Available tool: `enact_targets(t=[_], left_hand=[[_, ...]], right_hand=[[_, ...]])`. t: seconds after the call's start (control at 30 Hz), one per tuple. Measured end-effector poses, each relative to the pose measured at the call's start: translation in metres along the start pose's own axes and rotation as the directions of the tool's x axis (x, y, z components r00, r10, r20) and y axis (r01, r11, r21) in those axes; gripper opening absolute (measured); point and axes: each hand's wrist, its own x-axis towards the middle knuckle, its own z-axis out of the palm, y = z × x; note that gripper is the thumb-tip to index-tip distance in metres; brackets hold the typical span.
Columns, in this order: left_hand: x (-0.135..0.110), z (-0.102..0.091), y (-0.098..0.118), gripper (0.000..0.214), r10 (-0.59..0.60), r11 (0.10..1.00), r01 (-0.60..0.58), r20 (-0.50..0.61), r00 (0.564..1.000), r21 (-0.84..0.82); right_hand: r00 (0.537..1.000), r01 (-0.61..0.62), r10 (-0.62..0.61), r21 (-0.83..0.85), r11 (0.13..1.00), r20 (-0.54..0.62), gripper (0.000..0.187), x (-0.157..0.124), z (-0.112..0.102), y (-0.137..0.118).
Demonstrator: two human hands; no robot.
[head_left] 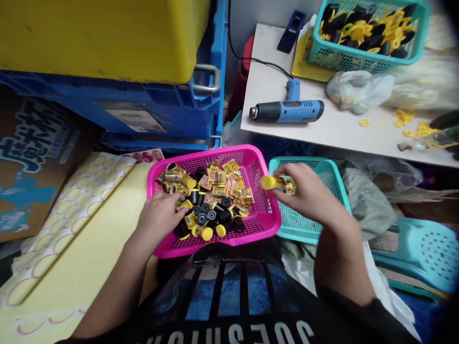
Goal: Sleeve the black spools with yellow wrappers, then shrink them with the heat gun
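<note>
A pink mesh basket (263, 222) rests on my lap, filled with several small black rollers with yellow caps and yellow-wrapped pieces (215, 188). My left hand (161, 215) reaches into the basket's left side, fingers curled on a wrapped roller (183, 205). My right hand (304, 191) is over the teal mesh basket (328, 167) to the right and grips a wrapped roller with a yellow cap (276, 183).
A white table (322, 126) at the right carries a blue heat gun (287, 110), a plastic bag (358, 88), loose yellow rings and a teal basket of black and yellow parts (369, 33). Blue and yellow crates (143, 95) stand behind. Sticker sheets (71, 210) lie at left.
</note>
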Motion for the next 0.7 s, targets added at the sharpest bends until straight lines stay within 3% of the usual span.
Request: enact_targets(t=[0.1, 0.2, 0.23, 0.3, 0.37, 0.43, 0.57, 0.63, 0.7], left_hand=[[0.002, -0.017, 0.029, 0.034, -0.026, 0.96, -0.01, -0.125, 0.992, -0.278], [0.004, -0.045, 0.084, 0.032, 0.082, 0.847, -0.237, -0.323, 0.943, -0.476], [0.005, -0.054, 0.099, 0.034, 0.194, 0.813, -0.358, -0.366, 0.91, -0.46], [0.004, -0.068, 0.116, 0.033, 0.369, 0.767, -0.524, -0.413, 0.832, -0.37], [0.003, -0.07, 0.107, 0.022, 0.407, 0.8, -0.523, -0.377, 0.832, -0.293], [0.002, -0.057, 0.079, 0.02, 0.374, 0.881, -0.427, -0.254, 0.892, -0.203], [-0.003, 0.003, 0.018, 0.018, 0.279, 0.958, -0.276, 0.028, 0.96, -0.074], [-0.006, 0.031, 0.0, 0.025, 0.24, 0.971, -0.239, 0.048, 0.97, -0.024], [-0.009, 0.043, -0.01, 0.024, 0.262, 0.965, -0.262, 0.015, 0.965, 0.009]], right_hand=[[0.96, -0.264, 0.237, -0.203, 0.943, -0.146, 0.035, -0.029, 0.002, 0.029], [0.98, -0.199, 0.197, -0.223, 0.954, -0.034, 0.031, -0.017, 0.027, 0.012], [0.987, -0.156, 0.162, -0.213, 0.965, 0.01, 0.028, -0.007, 0.035, 0.0], [0.988, -0.154, 0.151, -0.2, 0.968, -0.03, 0.026, 0.016, 0.044, -0.028], [0.991, -0.122, 0.109, -0.192, 0.974, -0.078, 0.025, 0.036, 0.049, -0.05], [1.0, 0.004, -0.002, -0.184, 0.983, 0.012, 0.024, 0.053, 0.054, -0.064], [0.943, 0.218, -0.167, -0.155, 0.964, 0.288, 0.025, 0.076, 0.084, -0.075], [0.93, 0.27, -0.212, -0.165, 0.949, 0.3, 0.025, 0.082, 0.101, -0.079], [0.92, 0.327, -0.272, -0.167, 0.93, 0.282, 0.024, 0.083, 0.109, -0.084]])
